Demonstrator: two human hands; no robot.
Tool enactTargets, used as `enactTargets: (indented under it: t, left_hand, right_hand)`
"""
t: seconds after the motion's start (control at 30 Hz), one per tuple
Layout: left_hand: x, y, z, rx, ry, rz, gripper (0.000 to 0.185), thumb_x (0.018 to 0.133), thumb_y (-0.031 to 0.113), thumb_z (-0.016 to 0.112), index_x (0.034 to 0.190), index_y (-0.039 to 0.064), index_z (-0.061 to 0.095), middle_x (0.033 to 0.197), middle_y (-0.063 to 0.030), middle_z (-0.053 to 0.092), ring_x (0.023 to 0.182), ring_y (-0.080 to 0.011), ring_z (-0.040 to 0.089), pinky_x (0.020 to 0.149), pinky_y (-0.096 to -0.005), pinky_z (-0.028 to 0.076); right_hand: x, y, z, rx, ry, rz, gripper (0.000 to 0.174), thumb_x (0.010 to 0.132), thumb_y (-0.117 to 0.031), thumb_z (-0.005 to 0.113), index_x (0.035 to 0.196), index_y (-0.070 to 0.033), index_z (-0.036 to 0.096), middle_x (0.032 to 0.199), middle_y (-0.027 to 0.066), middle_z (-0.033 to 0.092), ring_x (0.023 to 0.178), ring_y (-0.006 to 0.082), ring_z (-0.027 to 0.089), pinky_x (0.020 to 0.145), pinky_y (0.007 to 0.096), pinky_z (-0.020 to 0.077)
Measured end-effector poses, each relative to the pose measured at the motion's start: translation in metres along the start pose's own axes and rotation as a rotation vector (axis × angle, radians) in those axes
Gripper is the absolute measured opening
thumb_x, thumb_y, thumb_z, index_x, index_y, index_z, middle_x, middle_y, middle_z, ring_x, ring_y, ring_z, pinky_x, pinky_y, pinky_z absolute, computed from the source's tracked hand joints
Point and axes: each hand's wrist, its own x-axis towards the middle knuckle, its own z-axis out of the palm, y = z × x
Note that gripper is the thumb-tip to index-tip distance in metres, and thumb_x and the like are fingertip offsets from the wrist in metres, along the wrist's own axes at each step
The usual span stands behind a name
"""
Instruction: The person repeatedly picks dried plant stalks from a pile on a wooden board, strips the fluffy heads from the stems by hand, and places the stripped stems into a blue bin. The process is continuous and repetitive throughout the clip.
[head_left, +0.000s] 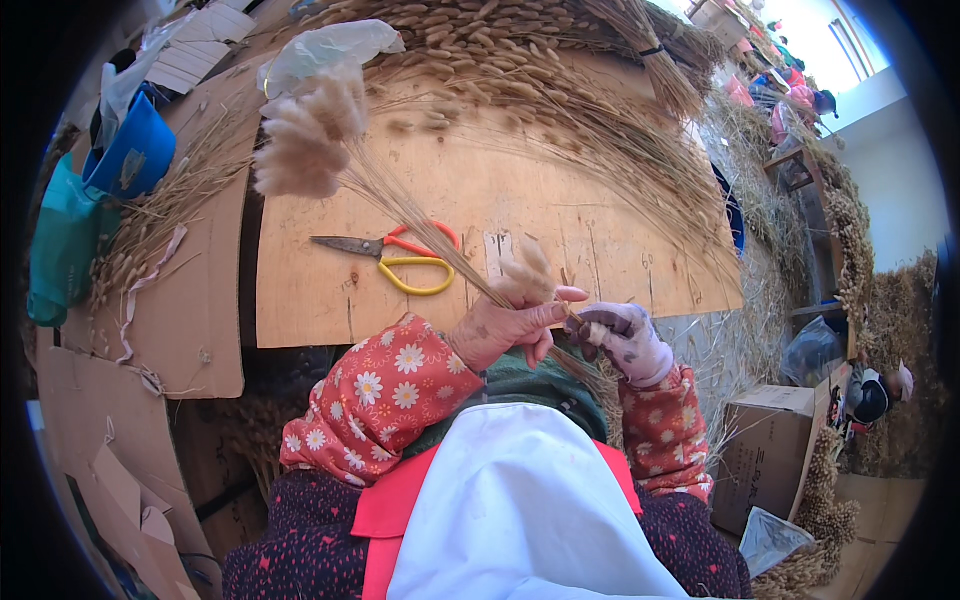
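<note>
My bare left hand (514, 326) is closed around a bunch of long dried grass stems (405, 214), whose fluffy bunny-tail heads (307, 131) spread to the upper left. A few more fluffy heads (525, 274) lie just above that hand. In a stained, light glove, my right hand (619, 337) pinches thin stems beside the lower part of the bunch; its fingertips are partly hidden. Scissors with one red and one yellow handle (416, 285) lie on the wooden board (495, 180), left of my hands, blades pointing left.
Loose dried grass heads (480, 45) cover the board's far side, with a tied bundle (667, 64) at the upper right. A plastic bag (330, 52) lies behind the bunch. Cardboard (202, 300) and a blue container (139, 150) are left; a cardboard box (765, 450) stands lower right. A person is farther right.
</note>
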Motion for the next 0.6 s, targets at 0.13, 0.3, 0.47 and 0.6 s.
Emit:
enactTargets:
  t: [0.13, 0.3, 0.47, 0.6]
  left_hand:
    - [-0.002, 0.001, 0.003, 0.033, 0.011, -0.017, 0.04, 0.095, 0.023, 0.06, 0.124, -0.003, 0.055, 0.058, 0.0014, 0.047, 0.054, -0.0115, 0.056, 0.05, -0.0228, 0.046]
    - [0.0, 0.0, 0.005, 0.004, 0.067, 0.062, 0.031, 0.091, 0.027, 0.065, 0.106, -0.001, 0.064, 0.071, -0.0026, 0.057, 0.052, -0.0107, 0.057, 0.041, -0.0225, 0.046]
    - [0.003, -0.003, 0.008, 0.016, 0.166, 0.115, 0.029, 0.092, 0.025, 0.065, 0.103, -0.002, 0.064, 0.068, -0.0045, 0.056, 0.052, -0.0139, 0.058, 0.041, -0.025, 0.047]
    - [0.004, -0.005, 0.011, 0.078, 0.099, 0.175, 0.028, 0.091, 0.026, 0.065, 0.099, -0.001, 0.064, 0.069, -0.0039, 0.057, 0.053, -0.013, 0.058, 0.041, -0.0246, 0.047]
  right_hand:
    - [-0.001, 0.003, -0.004, 0.057, -0.047, 0.041, 0.022, 0.094, -0.013, 0.057, 0.108, 0.001, 0.065, 0.091, 0.0037, 0.067, 0.067, 0.0091, 0.057, 0.06, 0.0241, 0.0475]
    - [0.003, -0.001, -0.005, -0.009, -0.043, 0.07, 0.024, 0.093, -0.009, 0.059, 0.113, 0.003, 0.062, 0.094, 0.0061, 0.067, 0.08, 0.0116, 0.06, 0.069, 0.0264, 0.0504]
    - [0.005, -0.033, 0.003, -0.212, 0.302, -0.421, 0.045, 0.087, -0.006, 0.065, 0.129, 0.005, 0.051, 0.115, 0.0138, 0.062, 0.104, 0.0199, 0.06, 0.086, 0.0291, 0.0494]
    - [0.014, -0.072, 0.015, -0.357, 0.224, -0.675, 0.058, 0.08, -0.001, 0.071, 0.132, 0.008, 0.045, 0.126, 0.0173, 0.057, 0.117, 0.0252, 0.055, 0.1, 0.0367, 0.0426]
